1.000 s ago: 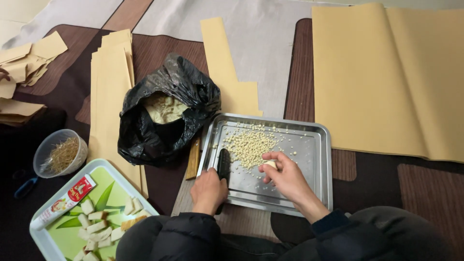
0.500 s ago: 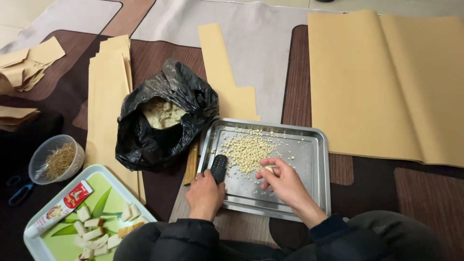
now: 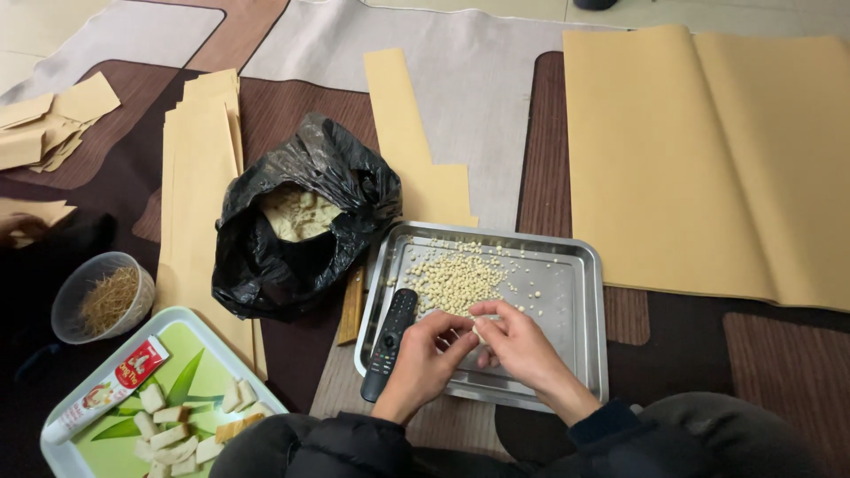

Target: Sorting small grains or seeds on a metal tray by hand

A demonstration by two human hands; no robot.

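A steel tray [image 3: 580, 292] lies on the floor before me with a heap of small pale pellets [image 3: 456, 279] in its far half. My left hand [image 3: 425, 358] and my right hand [image 3: 513, 341] meet over the tray's near half, fingertips pinched together on a small pale piece [image 3: 479, 326]. A black remote control [image 3: 390, 341] rests on the tray's left rim, just left of my left hand.
An open black plastic bag [image 3: 305, 221] with pale filling sits left of the tray. Tan paper strips [image 3: 199, 177] and large tan sheets [image 3: 708, 159] cover the carpet. A green tray [image 3: 190, 372] with white pieces and a tube [image 3: 106, 389] lies near left, beside a clear tub [image 3: 97, 296].
My left hand came off the remote control and moved right to meet my right hand, and both now pinch the small piece.
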